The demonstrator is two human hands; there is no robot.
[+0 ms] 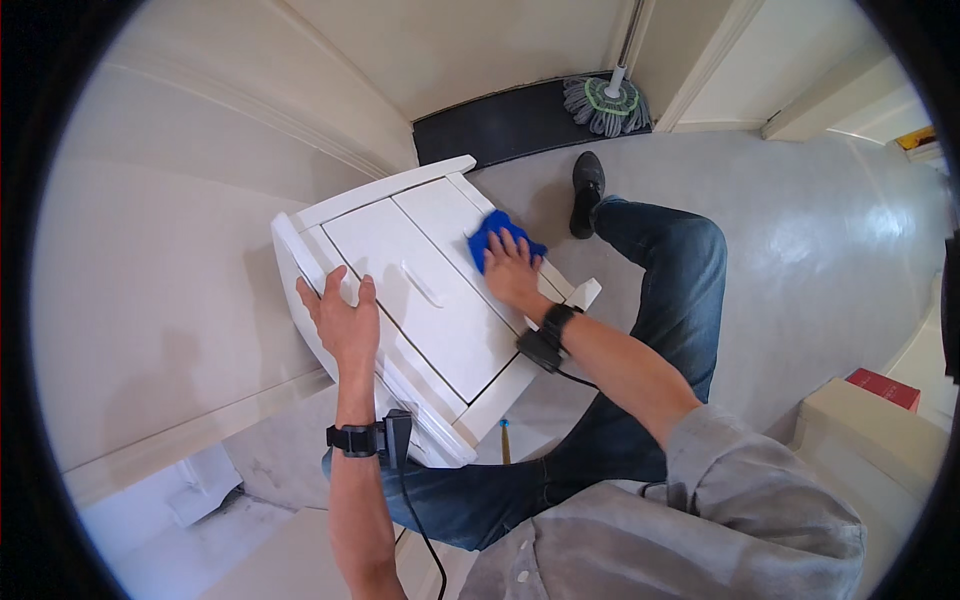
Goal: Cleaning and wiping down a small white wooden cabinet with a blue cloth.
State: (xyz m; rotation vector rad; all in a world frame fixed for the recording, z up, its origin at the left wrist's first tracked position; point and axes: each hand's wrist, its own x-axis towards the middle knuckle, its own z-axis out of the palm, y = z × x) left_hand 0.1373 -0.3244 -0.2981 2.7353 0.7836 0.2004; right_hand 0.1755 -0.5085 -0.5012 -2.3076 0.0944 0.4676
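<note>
A small white cabinet (450,300) with drawer fronts and a slim white handle (421,285) stands tilted in view before me. My left hand (341,315) rests on the cabinet's top edge, fingers apart, holding nothing loose. With fingers spread, my right hand (514,266) presses a blue cloth (489,241) against the narrower front panel, near the cabinet's far side edge. Part of the cloth is hidden under the palm. Both wrists wear black straps with small black devices and cables.
Beyond the cabinet, a mop with grey strands (606,105) stands on a black mat (495,124) by the wall. My bent leg (679,255) is right of the cabinet. A red box (883,390) lies on a cream surface (862,427) at the lower right.
</note>
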